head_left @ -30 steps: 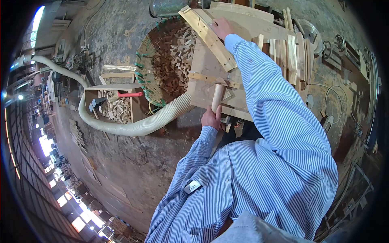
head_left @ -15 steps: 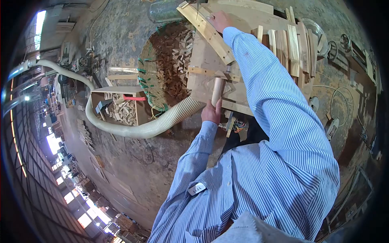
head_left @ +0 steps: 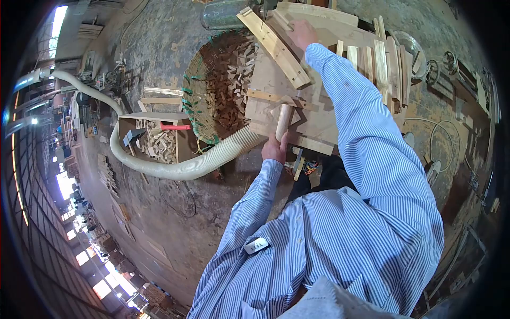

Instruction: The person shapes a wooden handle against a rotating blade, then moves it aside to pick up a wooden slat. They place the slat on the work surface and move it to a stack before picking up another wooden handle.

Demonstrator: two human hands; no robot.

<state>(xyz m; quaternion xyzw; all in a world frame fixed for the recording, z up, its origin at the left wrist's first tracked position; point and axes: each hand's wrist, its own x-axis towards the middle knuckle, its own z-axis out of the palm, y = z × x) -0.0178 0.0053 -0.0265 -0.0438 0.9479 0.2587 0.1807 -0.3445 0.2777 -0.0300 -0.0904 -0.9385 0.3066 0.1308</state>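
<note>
A: Head view, looking down over the striped shirt. What has the left hand [head_left: 276,148] got?

B: It's closed round a round wooden handle [head_left: 285,119]. The handle lies at the near edge of the plywood board [head_left: 268,87] and points away from the body.

A: And the right hand [head_left: 303,33]?

B: It's stretched out to the board's far end and rests on a pale panel [head_left: 332,25], just beyond the slanted batten [head_left: 273,47] that crosses the board. The fingers look curled, but I can't tell whether they grip an edge or only press down.

A: How far along would you say it is?

B: Well on, I'd judge. The woven basket [head_left: 186,90] against the board's left edge is heaped with small wood offcuts [head_left: 228,80]. To the board's right a row of slats [head_left: 381,61] lies side by side, whole as far as I can see, so that stock isn't used up.

A: Anything else around?

B: A pale ribbed hose [head_left: 175,166] comes from under the board's near-left corner and curves away past the basket. Further left of the board, beyond the basket, an open wooden box [head_left: 146,115] holds more blocks and a red-handled tool [head_left: 175,126]. All of it sits on a stained concrete floor [head_left: 159,48].
</note>
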